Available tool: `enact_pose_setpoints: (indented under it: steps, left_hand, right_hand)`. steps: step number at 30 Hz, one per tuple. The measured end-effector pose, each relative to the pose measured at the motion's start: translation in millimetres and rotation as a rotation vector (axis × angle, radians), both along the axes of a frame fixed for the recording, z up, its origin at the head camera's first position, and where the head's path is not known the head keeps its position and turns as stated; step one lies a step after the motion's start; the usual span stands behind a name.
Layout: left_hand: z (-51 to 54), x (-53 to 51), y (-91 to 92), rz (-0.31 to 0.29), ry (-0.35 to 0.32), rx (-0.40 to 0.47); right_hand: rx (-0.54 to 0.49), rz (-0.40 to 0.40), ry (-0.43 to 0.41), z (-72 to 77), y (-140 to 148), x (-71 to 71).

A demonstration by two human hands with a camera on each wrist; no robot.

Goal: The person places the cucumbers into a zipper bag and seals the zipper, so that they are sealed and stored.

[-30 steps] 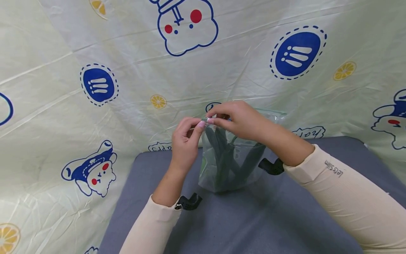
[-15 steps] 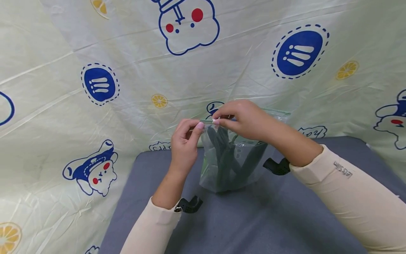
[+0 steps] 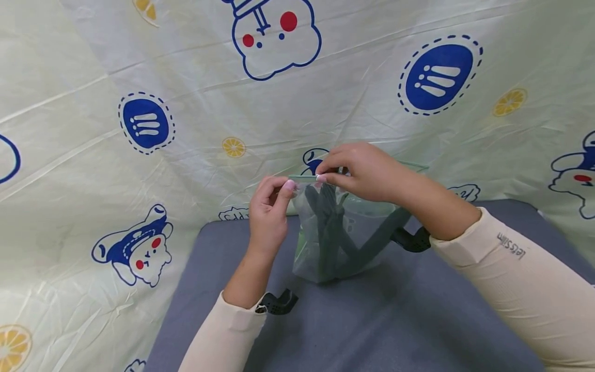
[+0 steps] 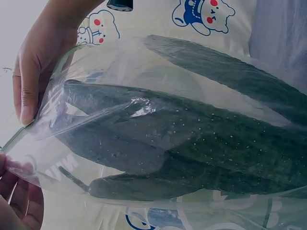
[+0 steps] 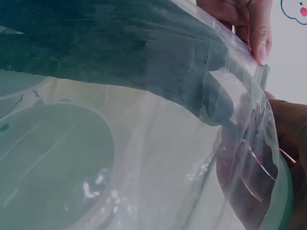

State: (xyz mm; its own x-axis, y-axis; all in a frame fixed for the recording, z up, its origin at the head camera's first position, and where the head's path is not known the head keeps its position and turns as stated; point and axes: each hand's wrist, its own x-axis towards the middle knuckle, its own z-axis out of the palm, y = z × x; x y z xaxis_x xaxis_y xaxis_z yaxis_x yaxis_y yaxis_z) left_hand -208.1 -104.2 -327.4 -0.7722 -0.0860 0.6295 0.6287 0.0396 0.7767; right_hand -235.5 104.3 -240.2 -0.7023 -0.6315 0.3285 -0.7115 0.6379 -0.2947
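Note:
A clear zip bag [image 3: 304,258] with a green zip strip [image 3: 303,177] stands upright on the table. Inside lie several dark green cucumbers [image 4: 201,124], bumpy-skinned in the left wrist view. My left hand [image 3: 270,214] pinches the left end of the strip between thumb and fingers. Farther right along that strip, my right hand [image 3: 362,171] pinches it with thumb and index finger. To the right of my right hand, the bag's top edge spreads apart in the head view. The right wrist view shows the left hand [image 5: 242,24] above the right hand [image 5: 254,187], with the strip between them.
The table has a grey-blue cover [image 3: 334,330]. Behind it hangs a pale printed cloth [image 3: 195,67]. A black camera mount sits on each wrist, the left mount [image 3: 279,302] low over the table and the right mount [image 3: 411,240] beside the bag.
My right hand has slid rightward along the zip strip, away from the left hand. The left hand has shifted slightly left, and more strip shows between them.

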Motion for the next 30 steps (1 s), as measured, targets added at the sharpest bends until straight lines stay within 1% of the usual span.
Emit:
enact_pose_setpoints:
  steps: [5,10,16,21,30]
  left_hand:
    - [-0.7,0.6,-1.3,-0.004,0.013,0.026]
    - [-1.9,1.0,-2.7,-0.009,0.007,0.031]
    - [-1.5,0.2,-3.6,-0.008,-0.001,0.031]
    - [-1.7,2.4,-4.8,-0.005,0.004,0.032]
    - [-0.8,2.5,-5.4,-0.014,0.014,0.049]
  right_hand:
    - [-0.002,0.005,0.007,-0.1,0,0.0]
    - [-0.016,0.012,0.010,-2.3,1,-1.1]
    - [-0.014,0.030,0.038,-2.8,4,-2.0]
    - [-0.010,0.057,0.037,-1.6,7,-1.0]
    - [0.010,0.052,0.071,1.1,10,2.2]
